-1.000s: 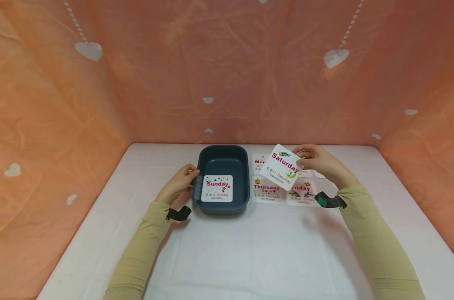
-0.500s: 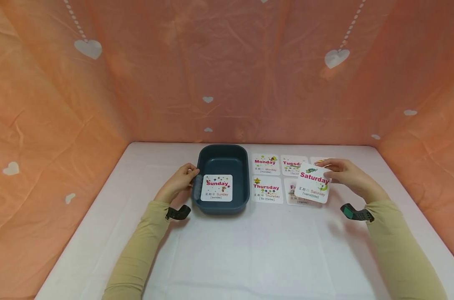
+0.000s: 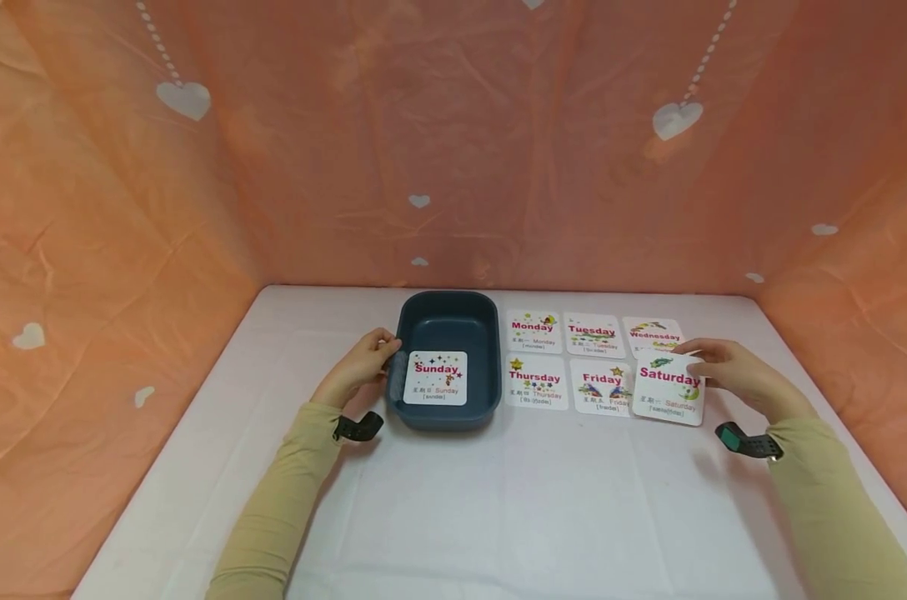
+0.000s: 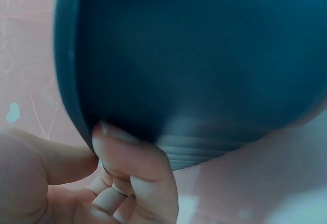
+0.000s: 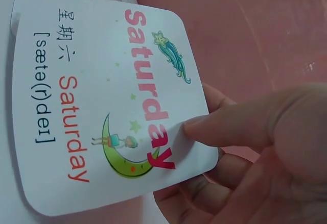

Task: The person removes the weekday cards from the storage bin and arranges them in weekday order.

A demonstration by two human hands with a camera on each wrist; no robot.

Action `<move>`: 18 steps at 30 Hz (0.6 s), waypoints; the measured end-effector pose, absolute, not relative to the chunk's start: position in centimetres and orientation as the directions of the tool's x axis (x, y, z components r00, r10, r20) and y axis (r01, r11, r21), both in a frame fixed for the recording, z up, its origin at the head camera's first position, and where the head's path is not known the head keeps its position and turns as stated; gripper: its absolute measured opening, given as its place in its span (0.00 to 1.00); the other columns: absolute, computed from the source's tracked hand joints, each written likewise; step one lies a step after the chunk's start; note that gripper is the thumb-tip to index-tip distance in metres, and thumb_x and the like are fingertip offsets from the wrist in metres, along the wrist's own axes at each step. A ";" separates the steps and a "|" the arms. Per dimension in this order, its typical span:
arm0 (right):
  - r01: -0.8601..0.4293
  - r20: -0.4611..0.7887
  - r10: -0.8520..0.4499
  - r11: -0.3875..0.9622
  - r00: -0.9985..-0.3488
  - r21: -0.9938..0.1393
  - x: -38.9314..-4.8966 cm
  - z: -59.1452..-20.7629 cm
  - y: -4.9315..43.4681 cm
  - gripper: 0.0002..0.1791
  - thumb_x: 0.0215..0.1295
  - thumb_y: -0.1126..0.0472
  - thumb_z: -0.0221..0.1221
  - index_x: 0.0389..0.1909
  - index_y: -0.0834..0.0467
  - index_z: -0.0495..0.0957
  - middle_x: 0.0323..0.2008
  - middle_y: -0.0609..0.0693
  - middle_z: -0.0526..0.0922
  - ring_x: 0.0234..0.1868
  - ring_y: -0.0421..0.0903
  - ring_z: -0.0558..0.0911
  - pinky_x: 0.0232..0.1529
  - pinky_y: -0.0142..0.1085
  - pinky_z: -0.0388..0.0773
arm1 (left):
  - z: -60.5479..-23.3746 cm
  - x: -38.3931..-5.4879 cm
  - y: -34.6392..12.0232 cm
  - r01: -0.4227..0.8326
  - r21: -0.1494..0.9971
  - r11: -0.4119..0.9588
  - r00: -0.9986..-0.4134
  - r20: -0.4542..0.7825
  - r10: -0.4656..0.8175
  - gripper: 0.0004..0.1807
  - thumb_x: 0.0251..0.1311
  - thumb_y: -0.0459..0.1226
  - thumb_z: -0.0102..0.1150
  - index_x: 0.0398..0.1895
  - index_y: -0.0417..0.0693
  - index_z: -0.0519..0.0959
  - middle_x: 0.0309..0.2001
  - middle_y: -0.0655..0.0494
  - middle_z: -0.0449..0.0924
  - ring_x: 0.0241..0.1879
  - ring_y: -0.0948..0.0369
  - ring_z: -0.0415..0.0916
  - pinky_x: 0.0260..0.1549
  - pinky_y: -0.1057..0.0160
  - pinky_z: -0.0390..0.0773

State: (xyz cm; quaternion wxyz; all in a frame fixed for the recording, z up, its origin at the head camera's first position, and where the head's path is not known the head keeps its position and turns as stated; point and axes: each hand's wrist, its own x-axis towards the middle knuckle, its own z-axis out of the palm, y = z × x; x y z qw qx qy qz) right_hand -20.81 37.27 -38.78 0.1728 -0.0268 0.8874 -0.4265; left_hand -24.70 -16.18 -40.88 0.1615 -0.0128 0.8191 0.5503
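Observation:
My right hand (image 3: pixel 742 375) pinches the Saturday card (image 3: pixel 668 390) at its upper right, thumb on the printed face and fingers behind. In the head view that card overlaps the right edge of the Friday card (image 3: pixel 600 387) and sits just below the Wednesday card (image 3: pixel 653 333). The right wrist view shows its print large, with a green moon and a star. My left hand (image 3: pixel 358 365) pinches the left rim of a dark blue rectangular tray (image 3: pixel 453 302). Inside the tray lies the Sunday card (image 3: pixel 435 379), face up. In the left wrist view, thumb and finger (image 4: pixel 135 160) grip the tray's wall.
Right of the tray, the Monday card (image 3: pixel 533 332) and Tuesday card (image 3: pixel 594 337) form a back row with Wednesday. The Thursday card (image 3: pixel 536 383) lies in front of Monday. An orange cloth (image 3: pixel 453 150) with pale hearts surrounds the white table (image 3: pixel 498 508).
My right hand has carried the Saturday card rightward and down, from above the other cards to the right of Friday, straightening it and uncovering Monday, Tuesday and Wednesday. My left hand stays on the tray.

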 end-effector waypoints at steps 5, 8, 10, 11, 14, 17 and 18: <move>0.129 -0.308 -0.183 0.630 -0.934 -0.766 -20.9 -39.3 38.1 0.23 0.69 0.66 0.52 0.62 0.71 0.63 0.55 0.69 0.71 0.48 0.51 0.76 0.46 0.39 0.75 | -40.8 -24.6 -16.1 -0.204 0.896 0.394 -0.948 -0.281 0.150 0.13 0.74 0.39 0.42 0.48 0.35 0.65 0.31 0.51 0.68 0.26 0.61 0.68 0.24 0.65 0.69; 0.132 -0.309 -0.180 0.628 -0.934 -0.767 -21.0 -39.6 38.5 0.24 0.68 0.67 0.51 0.62 0.71 0.63 0.54 0.70 0.71 0.46 0.51 0.77 0.43 0.36 0.75 | -40.8 -24.6 -16.1 -0.205 0.898 0.390 -0.948 -0.281 0.149 0.12 0.74 0.38 0.42 0.47 0.36 0.65 0.29 0.52 0.67 0.25 0.61 0.67 0.23 0.65 0.69; 0.130 -0.306 -0.180 0.629 -0.935 -0.767 -21.1 -39.7 38.6 0.24 0.67 0.68 0.51 0.62 0.71 0.63 0.54 0.71 0.71 0.45 0.52 0.77 0.42 0.35 0.75 | -40.8 -24.5 -16.1 -0.202 0.900 0.386 -0.948 -0.279 0.153 0.11 0.74 0.38 0.43 0.46 0.37 0.65 0.27 0.54 0.67 0.24 0.62 0.66 0.22 0.65 0.68; 0.131 -0.307 -0.178 0.630 -0.935 -0.765 -21.1 -39.7 38.6 0.24 0.67 0.68 0.51 0.62 0.71 0.63 0.54 0.71 0.70 0.45 0.52 0.76 0.41 0.35 0.75 | -40.8 -24.5 -16.1 -0.202 0.901 0.384 -0.948 -0.278 0.154 0.11 0.74 0.38 0.43 0.46 0.37 0.65 0.26 0.54 0.66 0.23 0.62 0.66 0.22 0.65 0.68; 0.130 -0.306 -0.173 0.639 -0.936 -0.758 -21.2 -39.7 38.6 0.23 0.66 0.70 0.50 0.61 0.71 0.63 0.56 0.73 0.68 0.44 0.52 0.76 0.39 0.34 0.75 | -40.9 -24.5 -16.2 -0.198 0.904 0.379 -0.949 -0.274 0.158 0.11 0.74 0.38 0.43 0.45 0.37 0.64 0.24 0.55 0.65 0.22 0.62 0.66 0.21 0.64 0.68; 0.125 -0.299 -0.161 0.654 -0.941 -0.746 -21.3 -39.8 38.7 0.23 0.64 0.71 0.51 0.60 0.72 0.64 0.56 0.74 0.65 0.44 0.53 0.75 0.38 0.34 0.74 | -40.9 -24.5 -16.1 -0.205 0.900 0.384 -0.949 -0.279 0.148 0.11 0.74 0.38 0.43 0.46 0.37 0.65 0.26 0.53 0.66 0.24 0.62 0.66 0.22 0.65 0.69; 0.125 -0.296 -0.153 0.663 -0.943 -0.738 -21.4 -39.9 38.7 0.23 0.63 0.71 0.51 0.60 0.72 0.65 0.56 0.74 0.65 0.44 0.54 0.75 0.38 0.34 0.74 | -40.9 -24.6 -16.2 -0.205 0.899 0.386 -0.949 -0.280 0.147 0.11 0.74 0.38 0.43 0.46 0.36 0.65 0.27 0.53 0.67 0.24 0.61 0.66 0.22 0.65 0.69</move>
